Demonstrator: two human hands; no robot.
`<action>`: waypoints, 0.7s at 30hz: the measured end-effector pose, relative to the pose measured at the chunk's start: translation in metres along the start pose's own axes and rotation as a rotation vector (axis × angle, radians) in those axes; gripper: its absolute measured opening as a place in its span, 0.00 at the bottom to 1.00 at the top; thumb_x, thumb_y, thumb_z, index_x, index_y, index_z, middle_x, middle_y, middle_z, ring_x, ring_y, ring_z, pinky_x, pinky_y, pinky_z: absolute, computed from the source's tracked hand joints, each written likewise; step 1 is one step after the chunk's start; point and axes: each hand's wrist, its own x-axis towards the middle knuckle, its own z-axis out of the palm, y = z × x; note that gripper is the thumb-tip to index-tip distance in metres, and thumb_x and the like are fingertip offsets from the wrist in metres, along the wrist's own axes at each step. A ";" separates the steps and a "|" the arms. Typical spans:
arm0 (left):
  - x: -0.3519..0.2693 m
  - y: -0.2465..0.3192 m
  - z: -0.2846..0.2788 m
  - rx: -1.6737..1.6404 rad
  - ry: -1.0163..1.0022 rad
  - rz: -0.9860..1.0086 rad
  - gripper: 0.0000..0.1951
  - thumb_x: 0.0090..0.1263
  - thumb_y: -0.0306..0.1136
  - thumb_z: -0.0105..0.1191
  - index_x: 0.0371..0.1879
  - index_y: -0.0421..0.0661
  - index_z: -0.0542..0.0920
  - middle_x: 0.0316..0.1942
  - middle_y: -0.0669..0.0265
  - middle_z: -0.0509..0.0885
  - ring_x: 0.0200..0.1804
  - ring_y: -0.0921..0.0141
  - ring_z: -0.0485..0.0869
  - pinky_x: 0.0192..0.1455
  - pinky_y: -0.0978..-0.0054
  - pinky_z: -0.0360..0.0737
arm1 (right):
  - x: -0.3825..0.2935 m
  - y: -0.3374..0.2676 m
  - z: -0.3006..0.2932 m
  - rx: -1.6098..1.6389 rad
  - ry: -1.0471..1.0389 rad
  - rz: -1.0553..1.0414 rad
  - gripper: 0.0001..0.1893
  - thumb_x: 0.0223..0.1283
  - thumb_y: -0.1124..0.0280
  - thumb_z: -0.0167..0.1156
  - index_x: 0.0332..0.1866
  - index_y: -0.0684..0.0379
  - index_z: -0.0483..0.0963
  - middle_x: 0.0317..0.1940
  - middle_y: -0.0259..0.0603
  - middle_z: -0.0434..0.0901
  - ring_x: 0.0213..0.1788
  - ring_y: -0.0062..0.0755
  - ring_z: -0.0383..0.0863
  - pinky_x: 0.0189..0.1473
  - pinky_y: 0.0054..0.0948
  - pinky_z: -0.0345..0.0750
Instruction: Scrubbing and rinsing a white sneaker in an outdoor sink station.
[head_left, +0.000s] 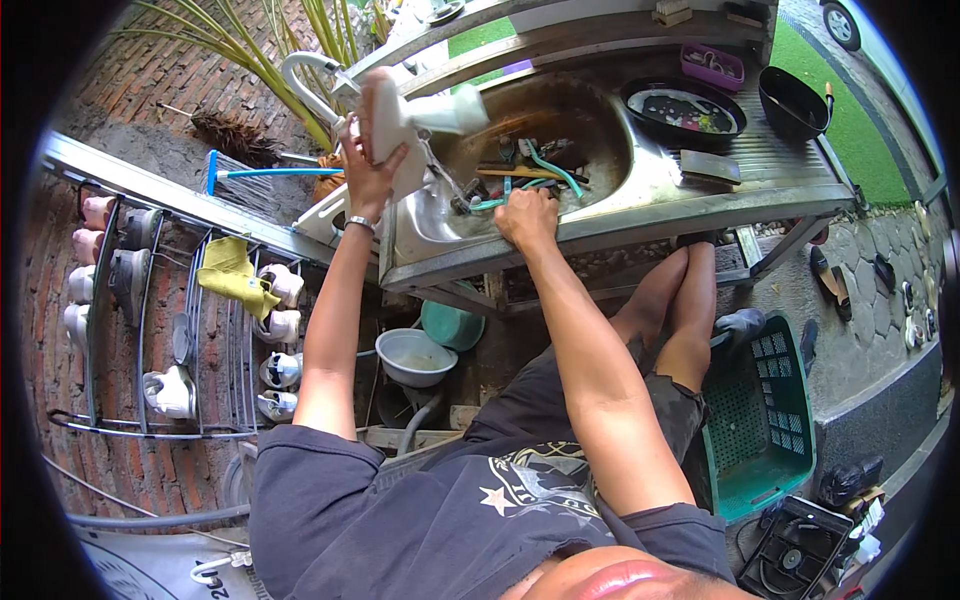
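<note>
My left hand (369, 176) holds up a white shoe (396, 124), blurred by motion, beside a curved white tap (304, 71). Water (444, 169) streams down below the shoe into the stainless steel sink (637, 161). At the sink's near edge is my right hand (529, 216), knuckles up; its fingertips are hidden, so I cannot tell whether they grip anything. Just beyond them, a teal-handled brush (556, 171) and several other brushes and tools lie in the basin. One wooden handle (517, 172) crosses the pile.
Right of the basin stand a black oval tub (682, 135) of water, a black pot (795, 103) and a purple basket (712, 66). Shoes fill a metal rack (142, 300) at left. Basins (416, 358) sit below; a green crate (802, 420) stands at right.
</note>
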 end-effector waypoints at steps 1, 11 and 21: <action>0.002 -0.013 -0.007 0.009 0.003 0.000 0.51 0.58 0.36 0.78 0.77 0.46 0.56 0.67 0.52 0.68 0.68 0.61 0.74 0.70 0.59 0.75 | -0.002 -0.002 0.000 0.007 -0.003 -0.007 0.22 0.64 0.52 0.60 0.48 0.62 0.85 0.52 0.51 0.86 0.62 0.51 0.80 0.63 0.48 0.76; 0.005 -0.039 -0.028 -0.595 0.677 -0.468 0.60 0.61 0.46 0.74 0.82 0.43 0.40 0.74 0.52 0.68 0.68 0.56 0.76 0.71 0.54 0.77 | -0.003 -0.005 -0.007 0.069 -0.027 0.009 0.17 0.63 0.57 0.59 0.41 0.58 0.88 0.44 0.48 0.90 0.52 0.48 0.88 0.53 0.43 0.83; 0.020 -0.083 -0.033 -0.586 0.482 -0.430 0.38 0.66 0.60 0.64 0.71 0.52 0.73 0.64 0.64 0.79 0.62 0.63 0.79 0.62 0.56 0.78 | 0.002 -0.007 -0.010 0.359 0.243 0.024 0.19 0.66 0.58 0.57 0.49 0.64 0.79 0.37 0.62 0.87 0.48 0.60 0.88 0.52 0.53 0.83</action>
